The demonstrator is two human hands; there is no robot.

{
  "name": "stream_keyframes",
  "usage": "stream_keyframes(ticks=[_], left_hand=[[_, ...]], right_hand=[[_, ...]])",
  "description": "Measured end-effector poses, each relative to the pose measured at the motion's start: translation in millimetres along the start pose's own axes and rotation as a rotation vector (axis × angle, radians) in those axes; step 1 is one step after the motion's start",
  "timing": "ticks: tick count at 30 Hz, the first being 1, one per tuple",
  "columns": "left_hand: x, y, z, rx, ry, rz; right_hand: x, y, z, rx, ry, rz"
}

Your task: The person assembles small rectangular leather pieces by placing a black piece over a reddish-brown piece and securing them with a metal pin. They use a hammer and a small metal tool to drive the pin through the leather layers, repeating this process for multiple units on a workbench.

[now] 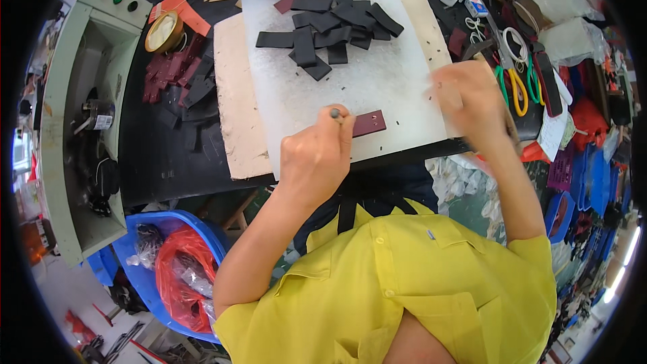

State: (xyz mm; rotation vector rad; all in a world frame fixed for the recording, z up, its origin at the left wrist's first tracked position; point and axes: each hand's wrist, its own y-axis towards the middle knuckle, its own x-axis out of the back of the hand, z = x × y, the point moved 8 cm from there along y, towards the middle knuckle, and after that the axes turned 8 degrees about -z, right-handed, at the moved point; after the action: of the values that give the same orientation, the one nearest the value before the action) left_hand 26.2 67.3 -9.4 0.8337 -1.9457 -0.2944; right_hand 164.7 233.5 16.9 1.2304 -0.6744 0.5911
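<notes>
At six o'clock on the white board (397, 74), the left hand (311, 152) clasps a round-ended rod (335, 113), apparently steadying it beside the maroon strip (370, 123); the right hand (474, 100), apart near four o'clock, is blurred, grip unclear.

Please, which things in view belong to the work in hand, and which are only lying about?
In use, it seems: rod-like tool in left hand; maroon strip; white board beneath; perhaps black strips.

Lying about, probably: blue basin; orange card; clear plastic bags.
</notes>
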Motion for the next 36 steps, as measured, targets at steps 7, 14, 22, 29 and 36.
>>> stream_keyframes(ticks=[7,14,22,29,36], left_hand=[[14,4,33,0.319,-0.429,-0.016],[8,-6,16,0.094,-0.142,-0.046],[108,31,128,0.189,0.457,-0.396],[7,70,69,0.100,0.227,-0.160],[16,50,102,0.432,-0.056,-0.205]], right_hand=[[-67,10,50,-0.264,0.623,0.353],[-40,25,2,-0.217,0.233,0.151],[-57,48,-56,-0.262,0.173,-0.028],[-86,38,-82,-0.642,0.351,0.038],[-36,44,-16,-0.364,0.458,-0.143]])
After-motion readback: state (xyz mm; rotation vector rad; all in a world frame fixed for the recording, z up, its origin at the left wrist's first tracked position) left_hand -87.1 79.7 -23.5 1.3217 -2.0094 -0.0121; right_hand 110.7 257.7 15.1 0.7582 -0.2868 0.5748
